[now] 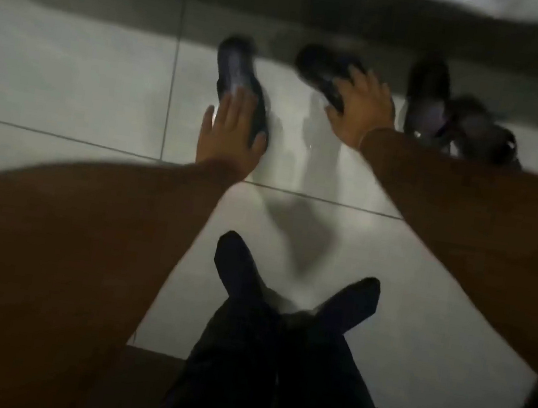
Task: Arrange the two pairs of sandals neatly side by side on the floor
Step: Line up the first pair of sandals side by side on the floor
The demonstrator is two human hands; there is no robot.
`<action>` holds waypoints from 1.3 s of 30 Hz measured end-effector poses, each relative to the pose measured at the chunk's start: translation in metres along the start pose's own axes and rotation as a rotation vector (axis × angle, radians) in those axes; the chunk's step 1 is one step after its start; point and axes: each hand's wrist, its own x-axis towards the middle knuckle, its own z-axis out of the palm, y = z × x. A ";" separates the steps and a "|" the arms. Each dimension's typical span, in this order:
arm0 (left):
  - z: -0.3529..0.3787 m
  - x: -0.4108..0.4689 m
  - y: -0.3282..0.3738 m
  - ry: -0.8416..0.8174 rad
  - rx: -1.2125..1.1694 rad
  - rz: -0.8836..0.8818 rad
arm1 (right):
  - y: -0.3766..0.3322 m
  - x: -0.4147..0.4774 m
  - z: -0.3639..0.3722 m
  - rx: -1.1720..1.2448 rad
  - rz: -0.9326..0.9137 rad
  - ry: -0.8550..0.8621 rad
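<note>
— Since the tiled floor (71, 72) is so dim, what lies where?

— Both sleeves reach forward. Right of the right hand (363, 113) sits the far pair of sandals (452, 122), tangled, one toe-out, the other crosswise. That hand's fingers wrap a dark sandal (324, 70), which is tilted.

— And the other?

— The left hand (229, 129) lies flat along a second sandal (240, 78), thumb hooked round its near end; whether it truly grips, I cannot tell. Its long axis runs away from the wrist.

— So what decides the next move?

— Probably the gap: the two held sandals sit well apart, the right one skewed.
</note>
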 end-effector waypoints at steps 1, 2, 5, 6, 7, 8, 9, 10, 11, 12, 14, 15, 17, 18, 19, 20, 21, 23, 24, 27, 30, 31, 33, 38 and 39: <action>0.010 0.013 -0.006 0.004 0.035 -0.020 | 0.004 0.013 0.006 -0.021 0.029 0.006; 0.017 0.025 -0.013 -0.016 0.045 -0.047 | 0.007 0.020 0.006 -0.028 0.102 -0.021; 0.034 0.063 -0.033 -0.094 0.066 -0.051 | 0.030 0.046 0.017 0.003 0.217 -0.118; 0.040 0.072 -0.038 -0.132 0.081 -0.031 | 0.037 0.050 0.023 0.004 0.257 -0.154; 0.045 0.078 -0.045 -0.169 0.083 -0.006 | 0.044 0.054 0.028 0.007 0.272 -0.195; 0.048 0.080 -0.052 -0.200 0.084 0.027 | 0.047 0.056 0.032 0.037 0.281 -0.233; 0.050 0.080 -0.058 -0.203 0.086 0.056 | 0.048 0.056 0.036 0.088 0.293 -0.253; 0.052 0.078 -0.064 -0.198 0.079 0.077 | 0.046 0.052 0.038 0.131 0.309 -0.256; 0.054 0.074 -0.069 -0.180 0.073 0.094 | 0.042 0.047 0.040 0.157 0.321 -0.247; 0.056 0.071 -0.073 -0.166 0.068 0.105 | 0.038 0.040 0.042 0.158 0.321 -0.241; 0.057 0.067 -0.081 -0.172 0.050 0.122 | 0.031 0.031 0.052 0.139 0.271 -0.246; 0.058 0.065 -0.085 -0.181 0.042 0.129 | 0.026 0.027 0.058 0.120 0.231 -0.261; 0.061 0.062 -0.094 -0.188 0.038 0.142 | 0.011 0.017 0.068 0.098 0.146 -0.264; 0.062 0.061 -0.099 -0.190 0.036 0.150 | 0.003 0.011 0.071 0.083 0.101 -0.258; 0.064 0.061 -0.103 -0.186 0.031 0.154 | -0.006 0.005 0.075 0.049 0.057 -0.244; 0.066 0.060 -0.106 -0.182 0.027 0.156 | -0.013 -0.001 0.080 -0.018 0.015 -0.223; 0.069 0.059 -0.110 -0.181 0.022 0.154 | -0.018 -0.003 0.087 -0.103 -0.032 -0.203; 0.071 0.058 -0.116 -0.179 0.015 0.151 | -0.025 -0.004 0.101 -0.214 -0.101 -0.196; 0.072 0.056 -0.119 -0.173 0.014 0.151 | -0.028 -0.003 0.105 -0.230 -0.116 -0.198; 0.077 0.050 -0.123 -0.154 0.016 0.163 | -0.038 0.000 0.115 -0.231 -0.134 -0.204; 0.084 0.043 -0.126 -0.136 0.010 0.174 | -0.051 0.004 0.122 -0.206 -0.142 -0.222; 0.086 0.040 -0.127 -0.131 0.004 0.175 | -0.056 0.006 0.125 -0.203 -0.141 -0.234; 0.089 0.036 -0.129 -0.118 -0.004 0.177 | -0.067 0.008 0.130 -0.169 -0.131 -0.225; 0.088 0.031 -0.125 -0.118 -0.015 0.157 | -0.087 0.007 0.138 -0.125 -0.113 -0.140; 0.088 0.032 -0.125 -0.116 -0.015 0.161 | -0.090 0.006 0.139 -0.118 -0.109 -0.126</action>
